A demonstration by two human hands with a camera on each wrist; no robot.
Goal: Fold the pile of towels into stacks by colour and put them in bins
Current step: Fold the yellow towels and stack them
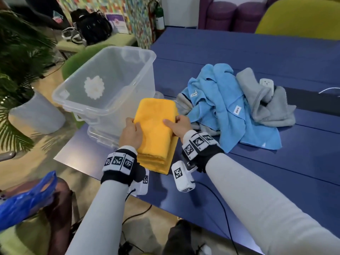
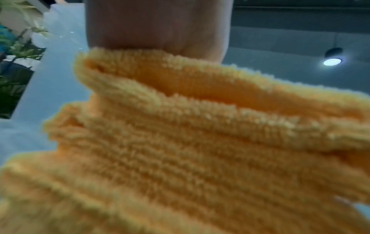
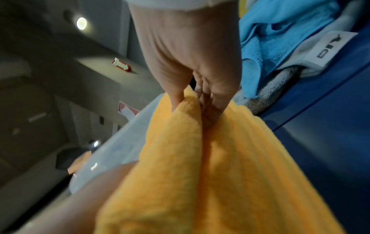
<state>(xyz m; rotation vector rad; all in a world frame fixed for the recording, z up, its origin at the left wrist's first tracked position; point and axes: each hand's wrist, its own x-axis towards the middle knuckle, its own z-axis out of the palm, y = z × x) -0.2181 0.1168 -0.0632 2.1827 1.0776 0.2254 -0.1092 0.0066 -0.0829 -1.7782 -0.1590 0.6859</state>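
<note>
Head view: left hand (image 1: 131,133) and right hand (image 1: 179,127) grip the yellow stack (image 1: 156,133) between them, bin (image 1: 103,107) just beyond the left. Risk: uneven squeeze could let lower layers slip, undoing folds.

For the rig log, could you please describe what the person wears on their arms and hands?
Both arms have light grey sleeves. Each wrist has a black band carrying white blocks printed with black square markers. Under each wrist hangs a white camera box, also marked, with a thin black cable. The left hand and right hand are bare.
</note>
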